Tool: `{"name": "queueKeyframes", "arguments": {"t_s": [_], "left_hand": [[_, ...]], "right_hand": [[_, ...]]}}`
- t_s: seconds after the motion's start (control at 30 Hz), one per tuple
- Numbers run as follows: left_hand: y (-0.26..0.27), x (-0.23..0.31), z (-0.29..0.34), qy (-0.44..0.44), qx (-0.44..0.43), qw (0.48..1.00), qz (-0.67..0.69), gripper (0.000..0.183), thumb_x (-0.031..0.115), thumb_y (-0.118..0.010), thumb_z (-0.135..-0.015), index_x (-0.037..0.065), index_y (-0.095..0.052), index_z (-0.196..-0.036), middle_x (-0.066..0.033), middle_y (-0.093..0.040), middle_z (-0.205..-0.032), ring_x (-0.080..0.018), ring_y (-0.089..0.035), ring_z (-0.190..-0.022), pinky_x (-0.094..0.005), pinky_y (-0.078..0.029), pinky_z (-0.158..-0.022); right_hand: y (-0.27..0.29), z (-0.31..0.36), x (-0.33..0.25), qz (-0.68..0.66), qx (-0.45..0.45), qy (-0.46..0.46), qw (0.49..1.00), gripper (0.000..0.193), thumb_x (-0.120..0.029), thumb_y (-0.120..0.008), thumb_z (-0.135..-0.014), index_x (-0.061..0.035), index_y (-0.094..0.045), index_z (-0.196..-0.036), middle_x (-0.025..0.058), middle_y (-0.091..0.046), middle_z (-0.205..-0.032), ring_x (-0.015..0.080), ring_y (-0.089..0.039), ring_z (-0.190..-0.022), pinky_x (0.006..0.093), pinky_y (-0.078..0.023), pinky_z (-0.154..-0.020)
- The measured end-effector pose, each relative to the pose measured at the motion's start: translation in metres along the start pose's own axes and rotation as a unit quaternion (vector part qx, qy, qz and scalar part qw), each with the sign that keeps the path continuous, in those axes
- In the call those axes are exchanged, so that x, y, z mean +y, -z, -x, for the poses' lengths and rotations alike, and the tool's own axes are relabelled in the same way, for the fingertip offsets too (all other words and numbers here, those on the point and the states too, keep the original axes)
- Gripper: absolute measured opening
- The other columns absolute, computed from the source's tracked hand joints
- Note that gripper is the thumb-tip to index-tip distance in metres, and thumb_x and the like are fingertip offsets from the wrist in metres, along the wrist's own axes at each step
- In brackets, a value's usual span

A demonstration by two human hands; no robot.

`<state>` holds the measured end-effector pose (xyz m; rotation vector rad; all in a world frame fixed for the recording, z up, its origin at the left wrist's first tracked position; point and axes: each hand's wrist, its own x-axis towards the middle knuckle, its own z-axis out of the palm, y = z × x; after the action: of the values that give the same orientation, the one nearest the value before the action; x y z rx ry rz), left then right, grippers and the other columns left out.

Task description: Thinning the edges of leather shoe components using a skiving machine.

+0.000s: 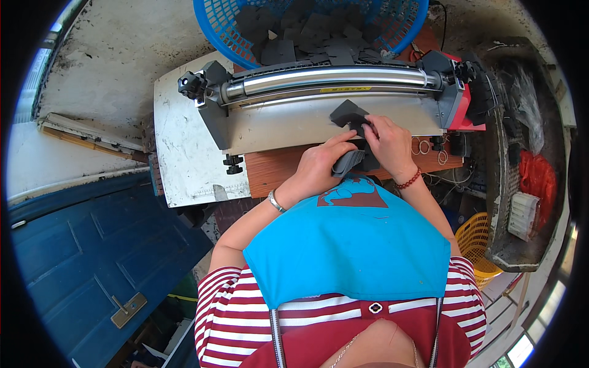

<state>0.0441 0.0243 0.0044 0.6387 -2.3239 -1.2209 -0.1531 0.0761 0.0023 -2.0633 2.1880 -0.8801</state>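
Note:
My left hand (320, 164) is closed round a small stack of dark grey flat pieces (348, 163), held on edge just above my blue apron. Right beside it, the thumb and fingers of my right hand (389, 142) pinch a dark grey flat piece (357, 127); its exact outline is partly covered by my fingers. Just beyond my fingertips more dark flat material (347, 112) lies over the pale metal feed plate (276, 130) of a roller machine. The machine's shiny steel roller (331, 76) spans the width behind both hands.
A blue plastic basket (215, 27) heaped with dark grey pieces (307, 30) stands behind the machine. Black knobs (192, 85) stick out at the machine's left end. A white board (184, 135) lies left, a yellow basket (477, 242) lower right, and a blue door (80, 245) lower left.

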Motion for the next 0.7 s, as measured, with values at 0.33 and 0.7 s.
{"name": "queueKeyframes", "arguments": {"t_s": [0.33, 0.7], "left_hand": [[0.0, 0.005, 0.001, 0.019, -0.031, 0.997, -0.064, 0.049, 0.003, -0.076, -0.063, 0.008, -0.059, -0.108, -0.0059, -0.051, -0.137, -0.0347, -0.063, -0.095, -0.0412, -0.054, -0.074], [0.005, 0.005, 0.003, 0.033, -0.023, 0.992, -0.118, 0.046, 0.007, -0.076, -0.066, 0.008, -0.059, -0.109, -0.0063, -0.051, -0.138, -0.0315, -0.064, -0.096, -0.0403, -0.054, -0.076]], "right_hand": [[0.018, -0.025, 0.055, -0.391, -0.27, -0.301, 0.827, 0.034, -0.03, -0.058, -0.095, -0.0043, -0.062, -0.074, -0.0022, -0.054, -0.058, 0.0034, -0.045, -0.041, 0.0194, -0.034, -0.038], [-0.002, -0.046, 0.042, -0.39, -0.17, -0.327, 0.844, 0.033, -0.028, -0.059, -0.093, -0.0006, -0.064, -0.076, 0.0036, -0.062, -0.061, 0.0062, -0.049, -0.039, 0.0209, -0.037, -0.037]]}}
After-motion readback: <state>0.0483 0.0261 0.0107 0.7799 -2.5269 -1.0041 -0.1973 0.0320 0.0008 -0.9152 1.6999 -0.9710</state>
